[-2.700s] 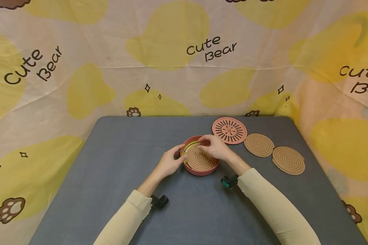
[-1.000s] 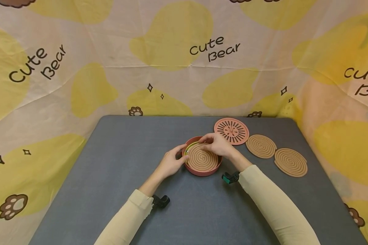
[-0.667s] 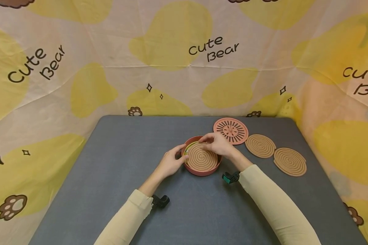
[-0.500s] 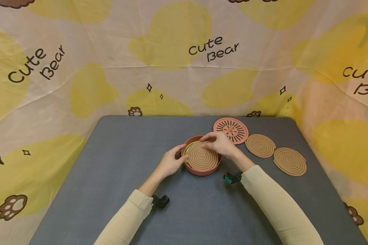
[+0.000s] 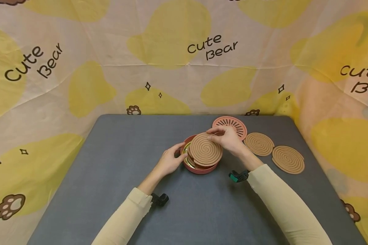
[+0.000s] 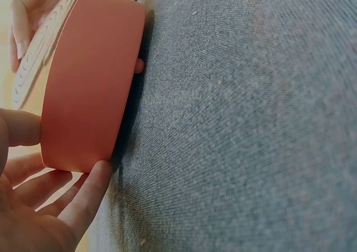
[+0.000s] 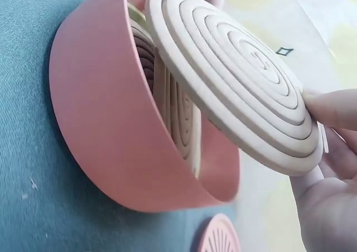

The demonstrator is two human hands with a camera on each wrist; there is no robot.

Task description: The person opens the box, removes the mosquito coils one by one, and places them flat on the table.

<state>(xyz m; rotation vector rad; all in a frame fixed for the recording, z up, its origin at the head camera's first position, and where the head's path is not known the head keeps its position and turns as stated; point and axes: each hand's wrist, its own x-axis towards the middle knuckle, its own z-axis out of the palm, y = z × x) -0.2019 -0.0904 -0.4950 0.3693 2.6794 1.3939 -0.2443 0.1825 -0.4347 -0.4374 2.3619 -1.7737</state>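
My right hand (image 5: 230, 140) pinches the edge of a tan mosquito coil (image 5: 206, 150) between thumb and fingers. The coil is tilted above the mouth of a round pink mosquito coil box (image 5: 201, 171). In the right wrist view more coils (image 7: 185, 121) lie inside the box, and the raised coil (image 7: 237, 68) overhangs its rim. My left hand (image 5: 169, 162) holds the box at its left side. The left wrist view has the thumb near the rim and the fingers against the wall (image 6: 95, 85). A yellowish metal piece (image 5: 185, 148) shows inside, partly hidden by the coil.
The slotted pink lid (image 5: 237, 126) lies behind my right hand. To its right, one mosquito coil (image 5: 259, 144) and another coil (image 5: 288, 160) lie flat on the grey table (image 5: 125, 143). A patterned cloth (image 5: 168, 41) hangs behind the table.
My right hand has lifted the top coil out of the box and moved slightly right and back, uncovering coils beneath. My left hand has stayed on the box.
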